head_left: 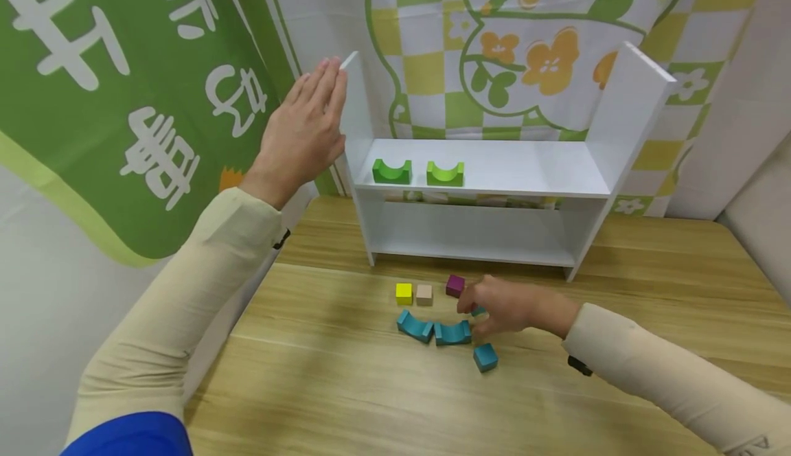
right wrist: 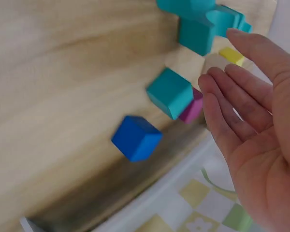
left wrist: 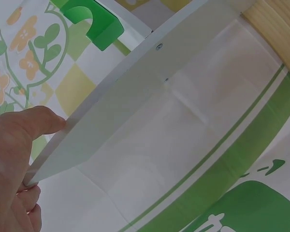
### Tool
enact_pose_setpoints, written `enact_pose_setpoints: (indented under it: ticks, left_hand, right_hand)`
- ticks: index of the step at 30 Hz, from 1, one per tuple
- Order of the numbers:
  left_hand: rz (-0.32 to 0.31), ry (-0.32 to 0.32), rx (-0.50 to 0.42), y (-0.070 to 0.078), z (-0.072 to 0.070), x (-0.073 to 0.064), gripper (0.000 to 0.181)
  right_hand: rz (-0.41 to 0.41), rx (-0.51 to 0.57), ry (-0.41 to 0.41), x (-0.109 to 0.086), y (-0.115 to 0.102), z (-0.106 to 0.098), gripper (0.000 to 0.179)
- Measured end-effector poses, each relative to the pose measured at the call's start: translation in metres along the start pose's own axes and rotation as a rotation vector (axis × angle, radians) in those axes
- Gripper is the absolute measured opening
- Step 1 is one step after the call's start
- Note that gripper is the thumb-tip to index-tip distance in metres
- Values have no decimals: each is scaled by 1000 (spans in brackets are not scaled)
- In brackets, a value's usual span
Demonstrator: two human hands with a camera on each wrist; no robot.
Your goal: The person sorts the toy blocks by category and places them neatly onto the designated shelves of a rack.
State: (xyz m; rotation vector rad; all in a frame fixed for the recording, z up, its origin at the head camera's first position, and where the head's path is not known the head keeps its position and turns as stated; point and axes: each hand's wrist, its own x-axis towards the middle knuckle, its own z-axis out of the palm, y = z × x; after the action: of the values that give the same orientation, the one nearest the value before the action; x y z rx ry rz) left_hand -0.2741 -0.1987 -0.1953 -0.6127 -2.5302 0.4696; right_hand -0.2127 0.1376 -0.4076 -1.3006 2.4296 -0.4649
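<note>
My left hand [head_left: 305,126] holds the left side panel of a white shelf [head_left: 482,157]. In the left wrist view, thumb and fingers lie on either side of the panel's edge. Over the tabletop blocks hovers my right hand [head_left: 509,303], its fingers loosely bent and nothing in its palm. Close to its fingers are a teal cube [right wrist: 170,93], a purple cube [head_left: 455,286] and two teal arch blocks [head_left: 453,333]. A blue cube [right wrist: 136,138] shows in the right wrist view, while the right hand hides it from the head view. Another teal cube [head_left: 485,358] sits nearer me.
On the shelf's upper board stand a dark green arch block [head_left: 392,172] and a light green one [head_left: 445,174]. Yellow [head_left: 404,294] and beige [head_left: 423,295] cubes lie before the shelf on the wooden table [head_left: 346,387]. Patterned cloth [head_left: 420,51] hangs behind.
</note>
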Motion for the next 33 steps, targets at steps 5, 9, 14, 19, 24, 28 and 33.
enact_pose_setpoints:
  ticks: [5, 9, 14, 19, 24, 28, 33]
  left_hand:
    - [-2, -3, -1, 0, -1, 0, 81]
    - [-5, -16, 0, 0, -1, 0, 83]
    - [-3, -3, -12, 0, 0, 0, 81]
    - [-2, 4, -13, 0, 0, -1, 81]
    - [-2, -2, -17, 0, 0, -1, 82]
    - [-2, -5, -17, 0, 0, -1, 82]
    - [-1, 1, -13, -1, 0, -1, 81]
  right_hand:
    - [2, 2, 20, 3, 2, 15, 30]
    - [-16, -13, 36, 5, 3, 24, 26]
    - [-42, -32, 78, 5, 6, 35, 27]
    - [-42, 10, 138, 3, 9, 40, 26]
    - [-27, 81, 189, 0, 14, 45, 25]
    - [-32, 109, 213, -2, 17, 46, 24]
    - [-56, 116, 242, -7, 18, 38, 22]
